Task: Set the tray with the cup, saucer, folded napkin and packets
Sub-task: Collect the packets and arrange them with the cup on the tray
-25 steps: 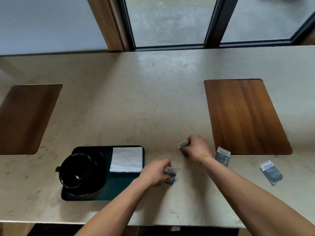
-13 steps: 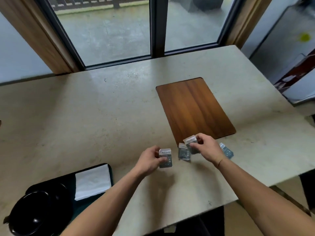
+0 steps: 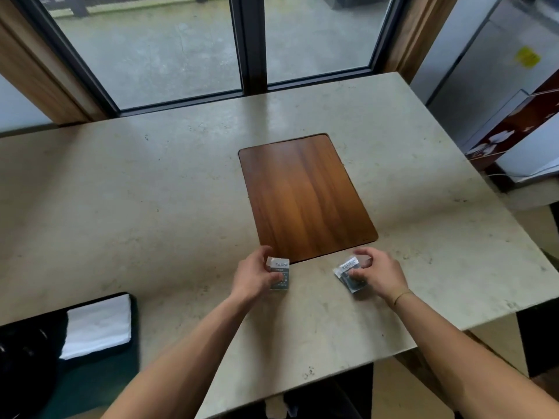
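Stone counter (image 3: pixel 151 207), wide and pale, bearing all items. Inlaid wood panel (image 3: pixel 305 198) at centre, bare. Dark tray (image 3: pixel 121 367) at lower left edge of view, partly cut off, well apart from both hands. Folded white napkin (image 3: pixel 96 326) lying flat on tray's far corner. Dark rounded shape at tray's left edge, blurred; probably cup and saucer, not confirmable. Left hand (image 3: pixel 254 279) just below panel's near corner, thumb and fingers pinching a small stack of packets (image 3: pixel 279 275), stack held upright with printed face toward camera. Right hand (image 3: pixel 379 275) to the right, near panel's other near corner, fingers curled over further packets (image 3: pixel 348 275) lying on counter; thumb and fingertips closing on them, grip apparently taken but lift off counter not confirmable. Number of packets in either hand not countable. Judged: napkin placed, packets outstanding; step in hand is gathering packets for transfer to tray. Handling, judged: packets light, thin, soft-filled, with glossy wrapper likely slippery; loose stack liable to fan out or shed a packet if pinched at one corner. Best held across flat faces near middle, thumb opposite fingers, edges squared first. No fragility concern beyond crushing or tearing at sealed ends. Free tray area near napkin appears adequate for placement.
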Tool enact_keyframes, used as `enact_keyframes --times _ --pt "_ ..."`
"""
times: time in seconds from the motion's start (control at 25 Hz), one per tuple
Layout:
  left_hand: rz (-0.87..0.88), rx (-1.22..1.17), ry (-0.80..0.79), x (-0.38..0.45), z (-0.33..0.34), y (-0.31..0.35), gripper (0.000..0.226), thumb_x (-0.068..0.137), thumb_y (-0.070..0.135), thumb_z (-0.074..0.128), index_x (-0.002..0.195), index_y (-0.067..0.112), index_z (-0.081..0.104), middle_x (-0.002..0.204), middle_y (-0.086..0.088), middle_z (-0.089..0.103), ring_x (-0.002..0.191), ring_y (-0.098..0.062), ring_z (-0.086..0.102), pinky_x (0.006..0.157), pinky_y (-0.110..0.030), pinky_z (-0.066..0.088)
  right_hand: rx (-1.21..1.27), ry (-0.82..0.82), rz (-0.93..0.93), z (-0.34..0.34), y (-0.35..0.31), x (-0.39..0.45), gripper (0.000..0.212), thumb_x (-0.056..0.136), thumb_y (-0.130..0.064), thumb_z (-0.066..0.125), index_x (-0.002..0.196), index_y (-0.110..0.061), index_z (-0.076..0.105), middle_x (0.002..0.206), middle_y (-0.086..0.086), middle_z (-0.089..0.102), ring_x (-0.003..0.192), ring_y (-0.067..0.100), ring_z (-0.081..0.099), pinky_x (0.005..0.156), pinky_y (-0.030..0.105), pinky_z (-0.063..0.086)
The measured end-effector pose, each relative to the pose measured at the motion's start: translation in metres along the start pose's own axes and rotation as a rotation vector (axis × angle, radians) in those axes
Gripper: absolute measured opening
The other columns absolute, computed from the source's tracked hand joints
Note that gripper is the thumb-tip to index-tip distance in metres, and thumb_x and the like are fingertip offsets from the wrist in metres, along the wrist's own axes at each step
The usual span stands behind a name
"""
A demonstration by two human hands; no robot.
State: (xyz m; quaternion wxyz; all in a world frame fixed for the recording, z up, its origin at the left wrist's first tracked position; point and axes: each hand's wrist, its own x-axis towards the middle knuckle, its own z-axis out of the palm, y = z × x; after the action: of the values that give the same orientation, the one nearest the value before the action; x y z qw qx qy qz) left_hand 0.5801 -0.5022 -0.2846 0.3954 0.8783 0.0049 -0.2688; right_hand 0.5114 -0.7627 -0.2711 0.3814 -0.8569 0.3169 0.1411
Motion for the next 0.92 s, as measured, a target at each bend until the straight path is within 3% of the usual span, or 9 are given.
enact_keyframes --times 0.16,0.28,0.4,0.64,0.76,0.92 --pt "-0.01 0.124 0.019 0.005 0.005 0.002 0.071 0.071 0.018 0.081 0.135 0.018 0.053 0.119 -0.003 0.069 0.104 -0.02 0.065 0.09 -0.032 0.051 -0.006 0.005 0.006 0.01 0.012 0.003 0.061 0.079 -0.017 0.078 0.135 -0.02 0.055 0.085 -0.002 0.069 0.084 0.017 0.065 0.081 0.032 0.054" --pt "0.001 0.258 0.042 0.002 0.008 0.006 0.059 0.072 0.02 0.076 0.128 0.022 0.059 0.116 0.0 0.071 0.103 -0.021 0.065 0.082 -0.034 0.054 -0.151 0.025 -0.051 0.015 0.013 0.001 0.05 0.079 -0.023 0.076 0.127 -0.025 0.061 0.105 0.002 0.073 0.091 0.021 0.066 0.08 0.035 0.056" --pt "-0.011 0.316 0.073 0.0 0.011 0.011 0.036 0.072 0.019 0.073 0.106 0.027 0.065 0.102 0.001 0.073 0.091 -0.023 0.067 0.072 -0.035 0.054 -0.311 0.043 -0.099 0.017 0.01 0.0 0.041 0.079 -0.028 0.074 0.119 -0.031 0.063 0.108 0.0 0.072 0.099 0.023 0.062 0.078 0.035 0.055" --pt "-0.074 0.192 0.075 0.003 0.011 0.011 0.032 0.068 0.012 0.077 0.093 0.023 0.061 0.096 -0.001 0.066 0.081 -0.018 0.061 0.066 -0.031 0.049 -0.426 -0.034 -0.049 0.013 0.001 0.01 0.031 0.076 -0.033 0.077 0.101 -0.029 0.058 0.114 0.001 0.058 0.109 0.027 0.048 0.081 0.035 0.045" --pt "-0.08 0.146 0.095 0.003 0.013 0.005 0.03 0.069 0.012 0.077 0.091 0.024 0.062 0.1 -0.004 0.057 0.081 -0.017 0.059 0.072 -0.032 0.051 -0.414 -0.095 -0.056 0.014 0.002 0.011 0.027 0.078 -0.03 0.073 0.092 -0.028 0.051 0.102 0.001 0.065 0.094 0.023 0.058 0.075 0.035 0.05" --pt "-0.134 0.013 0.052 0.0 0.013 -0.002 0.029 0.072 0.007 0.075 0.097 0.021 0.065 0.097 -0.002 0.072 0.087 -0.018 0.066 0.077 -0.033 0.055 -0.336 -0.148 -0.061 0.013 0.002 0.009 0.027 0.079 -0.028 0.075 0.096 -0.027 0.053 0.099 0.0 0.068 0.086 0.02 0.064 0.076 0.039 0.056"
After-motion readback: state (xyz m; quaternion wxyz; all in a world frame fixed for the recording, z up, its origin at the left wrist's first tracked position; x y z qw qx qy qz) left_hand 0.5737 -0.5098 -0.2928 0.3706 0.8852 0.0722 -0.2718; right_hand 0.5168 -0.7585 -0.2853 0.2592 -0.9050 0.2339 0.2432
